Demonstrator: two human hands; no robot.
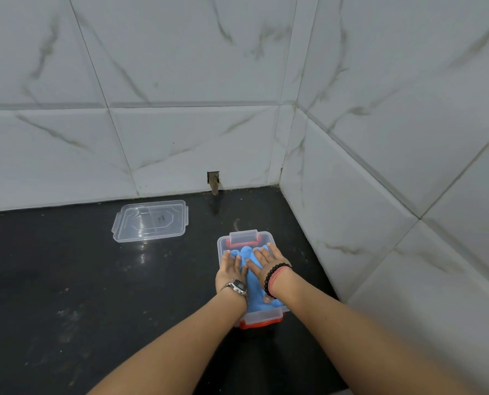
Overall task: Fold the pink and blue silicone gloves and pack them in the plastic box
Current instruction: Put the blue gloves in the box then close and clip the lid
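A clear plastic box point(223, 241) with red-trimmed latches stands open on the black counter near the right wall. A blue silicone glove point(255, 297) lies inside it and fills most of the box. My left hand point(231, 269), with a wristwatch, presses flat on the glove's left side. My right hand point(266, 259), with a bead bracelet, presses flat on its right side, fingers spread. A strip of red point(259, 325) shows under the box's near latch; I cannot tell whether it is a glove. No pink glove is visible.
The box's clear lid point(150, 220) lies flat on the black counter point(66, 280) to the back left, near the wall. White marble tile walls close the back and right side. A small wall opening point(213, 181) sits behind the box.
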